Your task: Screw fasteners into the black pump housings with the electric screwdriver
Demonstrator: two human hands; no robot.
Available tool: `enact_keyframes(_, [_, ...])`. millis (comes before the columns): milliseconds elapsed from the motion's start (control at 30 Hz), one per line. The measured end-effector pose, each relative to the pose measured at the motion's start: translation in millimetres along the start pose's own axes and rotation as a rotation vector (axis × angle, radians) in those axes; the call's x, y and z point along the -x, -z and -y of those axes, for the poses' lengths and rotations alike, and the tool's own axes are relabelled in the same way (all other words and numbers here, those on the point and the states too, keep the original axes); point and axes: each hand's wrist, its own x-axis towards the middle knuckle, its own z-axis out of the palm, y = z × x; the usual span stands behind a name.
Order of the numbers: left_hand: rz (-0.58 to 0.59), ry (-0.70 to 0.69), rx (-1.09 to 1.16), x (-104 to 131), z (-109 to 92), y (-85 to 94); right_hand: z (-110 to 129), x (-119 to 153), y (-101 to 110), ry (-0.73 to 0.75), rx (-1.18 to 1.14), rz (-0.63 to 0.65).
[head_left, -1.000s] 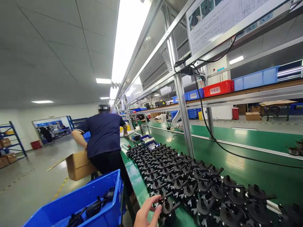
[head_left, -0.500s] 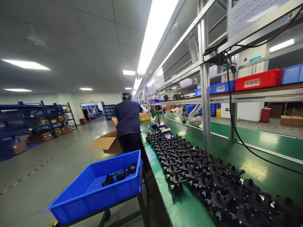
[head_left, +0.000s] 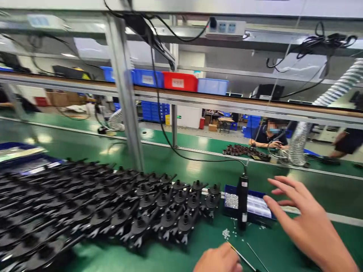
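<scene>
My right hand (head_left: 309, 223) reaches in from the right with its fingers apart, holding nothing. Just left of it hangs a black electric screwdriver (head_left: 242, 202) on a cable, not touched by the hand. My left hand (head_left: 218, 260) is low at the bottom edge, its fingers curled; whatever they may hold is hidden. By its fingertips a thin metal rod (head_left: 245, 258) slants down to a dark end, and a second thin rod (head_left: 256, 256) lies beside it. Behind the screwdriver sits a blue parts tray (head_left: 263, 221) with small metal pieces. Small clear pieces (head_left: 226, 233) are scattered in front.
Rows of black round assemblies (head_left: 138, 226) with side arms cover the green bench (head_left: 113, 257) to the left. An upright metal post (head_left: 124, 90) rises behind them. Blue bins (head_left: 148, 78) and a red bin (head_left: 180, 81) stand on the shelf. Across, a person (head_left: 272, 138) sits at another bench.
My view has swung right, from the aisle, blue cart tray and standing co-worker to the bench. Both my hands and the hanging screwdriver have come into view.
</scene>
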Motion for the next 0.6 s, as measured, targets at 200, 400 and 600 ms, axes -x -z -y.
enact_keyframes(200, [-0.041,0.167,-0.217,0.2,32.5,9.5,2.3,-3.0,-41.3,-0.154,-0.082,0.151])
enact_keyframes(400, [-0.052,0.108,-0.242,-9.9,38.6,0.1,-11.8,-3.8,-87.2,-0.366,-0.209,0.175])
enact_keyframes(600, [-0.089,0.094,-0.240,-4.5,33.3,4.0,-30.7,-6.4,-111.6,-0.486,-0.389,0.207])
